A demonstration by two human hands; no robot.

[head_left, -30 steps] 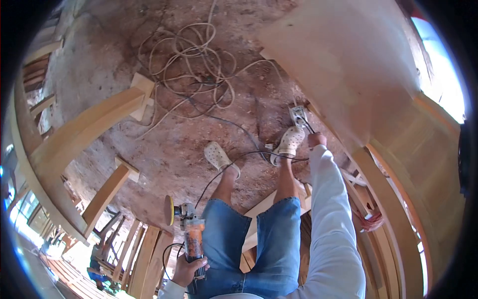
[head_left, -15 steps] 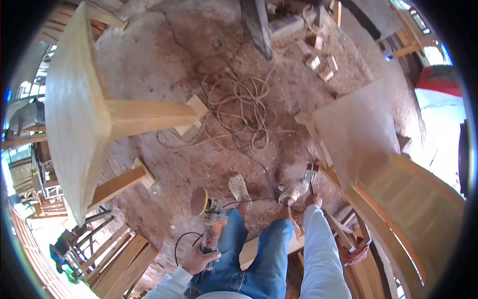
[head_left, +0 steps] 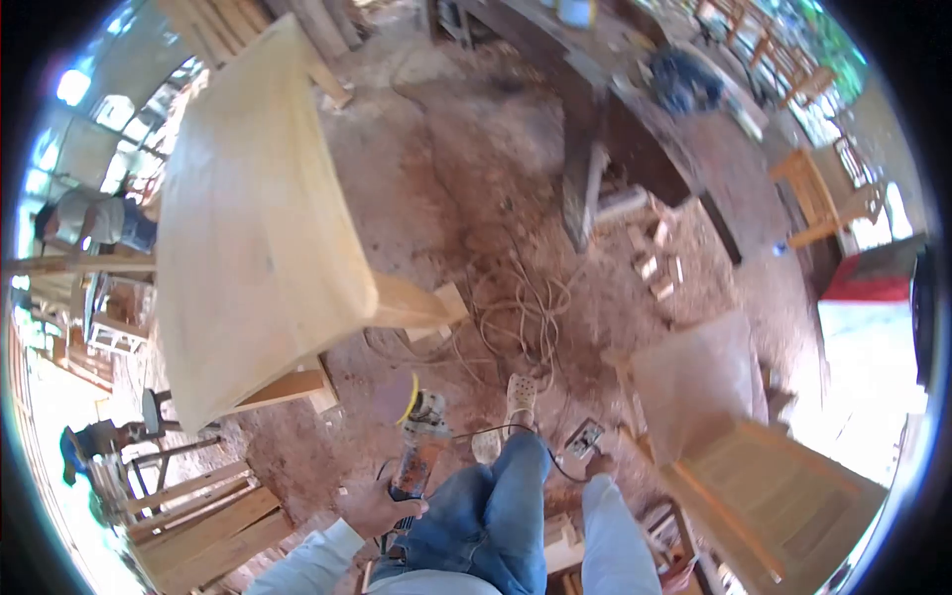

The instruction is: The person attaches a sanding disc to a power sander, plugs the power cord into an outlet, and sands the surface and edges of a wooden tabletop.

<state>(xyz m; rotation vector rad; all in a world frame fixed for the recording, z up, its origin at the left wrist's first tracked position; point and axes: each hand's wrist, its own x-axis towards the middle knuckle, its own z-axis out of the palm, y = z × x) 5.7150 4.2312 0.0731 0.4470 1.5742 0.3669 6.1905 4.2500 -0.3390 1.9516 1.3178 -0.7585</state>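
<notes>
My left hand [head_left: 375, 508] is wrapped round the body of an orange and black power sander [head_left: 418, 451], whose round disc [head_left: 397, 397] with a yellow edge points up and away from me. My right hand [head_left: 599, 465] is closed beside a small socket box [head_left: 584, 436] with a dark cable, held low near my feet; the fingers are small, and the box or its cable seems to be in them. Left of the sander stands a pale wooden table [head_left: 260, 218]. A wooden chair [head_left: 694, 387] is to the right of my right hand.
Coiled cord [head_left: 521, 312] lies on the dirt floor ahead. Wood offcuts [head_left: 650, 266] lie beneath a dark workbench [head_left: 635, 139]. Planks [head_left: 213, 535] are stacked at lower left. Another person [head_left: 99, 218] is partly visible at far left.
The view has tilted up and shifted, showing more of the table and the workbench. My legs have moved closer together. The socket box now shows more clearly at my right hand.
</notes>
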